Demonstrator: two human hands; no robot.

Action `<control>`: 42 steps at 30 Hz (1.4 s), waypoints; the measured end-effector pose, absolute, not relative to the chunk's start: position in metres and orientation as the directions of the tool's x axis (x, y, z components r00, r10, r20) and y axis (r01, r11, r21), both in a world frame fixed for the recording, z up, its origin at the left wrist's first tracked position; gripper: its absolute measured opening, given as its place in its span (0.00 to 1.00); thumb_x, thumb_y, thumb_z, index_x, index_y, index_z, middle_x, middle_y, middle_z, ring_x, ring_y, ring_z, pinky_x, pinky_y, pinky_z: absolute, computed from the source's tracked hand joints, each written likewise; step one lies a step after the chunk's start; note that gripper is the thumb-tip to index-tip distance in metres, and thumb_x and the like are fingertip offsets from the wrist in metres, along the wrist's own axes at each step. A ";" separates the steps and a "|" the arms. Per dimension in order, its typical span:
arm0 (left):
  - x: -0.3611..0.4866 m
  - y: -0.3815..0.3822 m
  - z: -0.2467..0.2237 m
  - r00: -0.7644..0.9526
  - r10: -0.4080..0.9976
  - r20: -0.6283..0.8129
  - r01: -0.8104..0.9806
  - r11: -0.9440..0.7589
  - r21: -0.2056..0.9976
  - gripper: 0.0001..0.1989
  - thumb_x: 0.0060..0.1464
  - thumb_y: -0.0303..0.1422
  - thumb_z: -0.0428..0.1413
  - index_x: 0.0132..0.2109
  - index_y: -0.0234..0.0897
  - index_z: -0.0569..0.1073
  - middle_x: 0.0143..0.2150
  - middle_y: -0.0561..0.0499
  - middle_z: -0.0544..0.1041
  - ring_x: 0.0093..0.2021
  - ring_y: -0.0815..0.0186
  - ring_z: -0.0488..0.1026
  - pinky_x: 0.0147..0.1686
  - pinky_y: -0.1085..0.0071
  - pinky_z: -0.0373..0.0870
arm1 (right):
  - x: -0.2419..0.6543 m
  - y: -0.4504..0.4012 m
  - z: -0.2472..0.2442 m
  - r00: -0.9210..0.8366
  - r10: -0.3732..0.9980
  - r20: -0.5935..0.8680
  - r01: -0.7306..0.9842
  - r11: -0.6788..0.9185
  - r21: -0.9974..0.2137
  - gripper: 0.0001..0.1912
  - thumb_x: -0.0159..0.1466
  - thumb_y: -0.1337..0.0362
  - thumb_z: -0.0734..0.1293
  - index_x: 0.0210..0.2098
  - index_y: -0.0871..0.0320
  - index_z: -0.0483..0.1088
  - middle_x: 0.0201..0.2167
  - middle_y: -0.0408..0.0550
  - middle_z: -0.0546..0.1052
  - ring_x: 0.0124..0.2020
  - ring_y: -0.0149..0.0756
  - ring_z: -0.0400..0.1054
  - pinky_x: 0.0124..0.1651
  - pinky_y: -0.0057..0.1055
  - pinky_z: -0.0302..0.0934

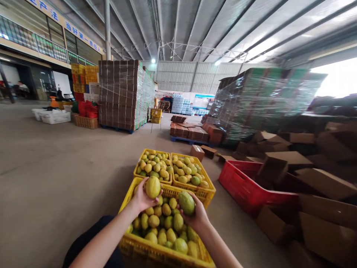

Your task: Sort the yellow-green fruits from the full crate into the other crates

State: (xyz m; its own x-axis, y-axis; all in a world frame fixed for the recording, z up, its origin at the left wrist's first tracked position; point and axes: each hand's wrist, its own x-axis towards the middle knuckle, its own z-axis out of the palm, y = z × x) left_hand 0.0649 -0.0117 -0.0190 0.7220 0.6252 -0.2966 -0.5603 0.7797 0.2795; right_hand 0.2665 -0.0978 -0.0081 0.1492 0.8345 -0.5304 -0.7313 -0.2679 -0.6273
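Observation:
My left hand (142, 199) is closed round a yellow lemon (153, 187), lifted over the far left part of the nearest yellow crate (161, 254). In my right hand (199, 216) sits a greener lemon (186, 203), the fingers curled about its right side and underside. Both fruits are above the crate, apart from each other. Below them lies a heap of yellow and green lemons (166, 209). Two more yellow crates stand against the far side, one with lemons (156, 167) at left, the other with lemons (182, 179) at right.
To the right, a red crate (240, 186) holds cardboard, with open cardboard boxes (329, 223) piled around it. Flattened cartons (192, 131) lie on a blue pallet ahead. Tall wrapped stacks (118, 95) rise at left and right. Concrete floor (61, 178) extends leftward.

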 end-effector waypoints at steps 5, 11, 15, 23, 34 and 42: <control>0.072 -0.002 -0.029 0.614 0.673 -0.412 -0.674 0.719 0.170 0.20 0.60 0.41 0.53 0.53 0.32 0.71 0.35 0.44 0.81 0.30 0.60 0.78 0.28 0.67 0.71 | 0.283 -0.089 -0.037 0.172 0.781 -0.600 -0.814 -0.231 -0.533 0.09 0.61 0.58 0.65 0.35 0.58 0.69 0.22 0.50 0.79 0.18 0.35 0.70 0.17 0.24 0.61; 0.084 -0.012 -0.013 0.407 0.759 -0.509 -0.817 0.552 0.170 0.16 0.62 0.36 0.48 0.51 0.34 0.73 0.35 0.45 0.80 0.34 0.57 0.80 0.30 0.65 0.76 | 0.275 -0.096 -0.020 0.099 0.812 -0.575 -0.872 -0.208 -0.443 0.13 0.67 0.59 0.59 0.34 0.58 0.70 0.22 0.51 0.79 0.17 0.35 0.69 0.17 0.24 0.58; 0.084 -0.016 -0.006 0.402 0.757 -0.515 -0.829 0.540 0.147 0.16 0.62 0.34 0.47 0.51 0.34 0.73 0.36 0.46 0.81 0.35 0.57 0.81 0.32 0.64 0.78 | 0.273 -0.094 -0.014 0.106 0.830 -0.548 -0.880 -0.178 -0.440 0.13 0.67 0.60 0.59 0.34 0.59 0.71 0.24 0.51 0.80 0.20 0.37 0.71 0.20 0.26 0.59; 0.082 -0.016 -0.013 0.345 0.739 -0.578 -0.783 0.567 0.258 0.10 0.57 0.30 0.48 0.42 0.35 0.73 0.31 0.48 0.80 0.30 0.60 0.80 0.29 0.65 0.77 | 0.264 -0.093 -0.027 0.077 0.841 -0.536 -0.882 -0.193 -0.430 0.12 0.64 0.61 0.60 0.34 0.60 0.73 0.25 0.50 0.79 0.21 0.35 0.70 0.21 0.27 0.60; 0.080 -0.020 -0.001 0.187 0.833 -0.520 -0.746 0.465 0.477 0.09 0.56 0.28 0.48 0.32 0.32 0.72 0.27 0.47 0.77 0.23 0.65 0.75 0.27 0.68 0.75 | 0.256 -0.087 -0.032 0.062 0.835 -0.546 -0.845 -0.246 -0.474 0.12 0.63 0.61 0.60 0.31 0.59 0.73 0.21 0.49 0.77 0.18 0.34 0.68 0.19 0.25 0.56; 0.094 -0.028 -0.012 0.464 0.715 -0.523 -0.704 0.656 0.273 0.04 0.54 0.28 0.53 0.34 0.34 0.72 0.29 0.49 0.78 0.30 0.62 0.78 0.36 0.63 0.77 | 0.249 -0.081 -0.038 0.229 0.831 -0.508 -0.824 -0.113 -0.556 0.11 0.61 0.57 0.65 0.38 0.57 0.73 0.28 0.48 0.81 0.25 0.40 0.74 0.26 0.32 0.66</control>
State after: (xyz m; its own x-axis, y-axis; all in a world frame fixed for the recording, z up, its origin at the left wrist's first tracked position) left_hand 0.0937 -0.0275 -0.0123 0.4639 0.7152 -0.5228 -0.7036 0.6560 0.2731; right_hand 0.2495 -0.0813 -0.0381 0.2288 0.8306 -0.5076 -0.8236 -0.1128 -0.5558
